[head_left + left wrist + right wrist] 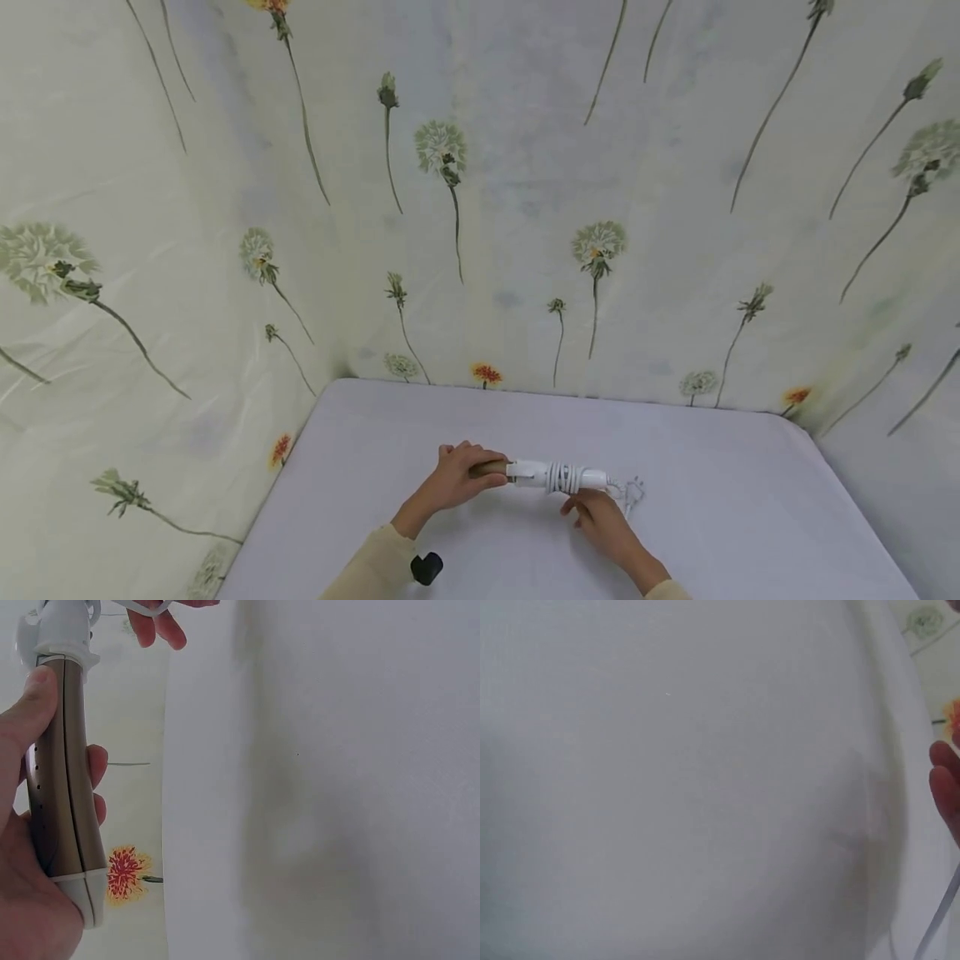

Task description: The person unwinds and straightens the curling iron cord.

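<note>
A hair curling tool with a brown, slotted barrel (66,765) and a white handle (531,474) lies level above the table. My left hand (467,477) grips the barrel, its thumb along one side and fingers wrapped behind, as the left wrist view shows. White power cord (564,478) is coiled several times around the handle, and loose loops hang past its right end. Below the coils, my right hand (600,521) has curled fingers around a strand of cord (154,607). Only the fingertips (945,787) show in the right wrist view, beside a strand of cord (939,915).
The table (720,508) has a pale lilac cover and rounded far corners. Curtains (510,208) printed with dandelions surround it at the back and sides. A small black object (427,568) appears beside the left sleeve.
</note>
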`<state>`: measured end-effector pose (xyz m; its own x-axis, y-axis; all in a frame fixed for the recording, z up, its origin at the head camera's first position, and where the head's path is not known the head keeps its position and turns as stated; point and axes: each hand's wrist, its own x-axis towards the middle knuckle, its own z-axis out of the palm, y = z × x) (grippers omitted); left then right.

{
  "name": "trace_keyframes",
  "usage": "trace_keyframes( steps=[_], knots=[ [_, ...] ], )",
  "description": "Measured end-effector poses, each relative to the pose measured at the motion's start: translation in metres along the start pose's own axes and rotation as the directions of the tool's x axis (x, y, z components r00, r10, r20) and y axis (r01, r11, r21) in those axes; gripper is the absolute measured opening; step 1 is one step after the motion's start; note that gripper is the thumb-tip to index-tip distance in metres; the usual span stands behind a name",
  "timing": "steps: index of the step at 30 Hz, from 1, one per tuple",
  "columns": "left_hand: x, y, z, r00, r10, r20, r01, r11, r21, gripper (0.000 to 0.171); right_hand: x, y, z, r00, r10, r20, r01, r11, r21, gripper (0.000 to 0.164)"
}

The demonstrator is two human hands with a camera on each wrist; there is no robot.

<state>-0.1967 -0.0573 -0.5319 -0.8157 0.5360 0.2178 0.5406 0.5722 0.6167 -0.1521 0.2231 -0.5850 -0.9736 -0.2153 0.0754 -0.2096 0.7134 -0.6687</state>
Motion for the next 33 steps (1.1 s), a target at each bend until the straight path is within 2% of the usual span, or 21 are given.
trace_keyframes(
  steps=[6, 10, 14, 18, 25, 28, 33],
  knots=[
    [-0.002, 0.000, 0.004, 1.000, -0.001, -0.013, 0.002, 0.999, 0.047, 0.036, -0.005, 0.003, 0.013, 0.997, -0.060, -0.043, 0.062, 0.997, 0.048, 0.034],
    [-0.003, 0.000, 0.006, 0.999, -0.014, -0.029, 0.015, 0.998, 0.054, 0.036, -0.008, 0.005, 0.020, 0.994, -0.082, -0.066, 0.091, 0.985, 0.147, 0.021],
    [-0.003, 0.000, 0.008, 0.999, -0.019, -0.040, 0.022, 0.998, 0.057, 0.037, -0.010, 0.006, 0.025, 0.997, -0.043, -0.065, 0.055, 0.979, 0.195, 0.022],
    [-0.003, 0.001, 0.011, 0.999, -0.014, -0.049, 0.017, 0.998, 0.063, 0.036, -0.012, 0.003, 0.027, 0.998, 0.011, -0.064, 0.000, 0.984, 0.176, 0.024],
    [-0.006, 0.002, 0.016, 0.997, -0.021, -0.070, 0.026, 0.998, 0.062, 0.034, -0.014, -0.001, 0.027, 0.998, 0.006, -0.061, 0.005, 0.984, 0.179, 0.032],
    [-0.007, 0.001, 0.018, 0.997, -0.020, -0.074, 0.025, 0.997, 0.068, 0.034, -0.013, 0.000, 0.028, 0.997, -0.013, -0.077, 0.027, 0.983, 0.179, 0.025],
    [-0.009, 0.000, 0.019, 0.997, -0.021, -0.074, 0.027, 0.996, 0.090, 0.034, -0.012, 0.002, 0.030, 0.995, -0.053, -0.080, 0.072, 0.963, 0.259, 0.012]
  ],
)
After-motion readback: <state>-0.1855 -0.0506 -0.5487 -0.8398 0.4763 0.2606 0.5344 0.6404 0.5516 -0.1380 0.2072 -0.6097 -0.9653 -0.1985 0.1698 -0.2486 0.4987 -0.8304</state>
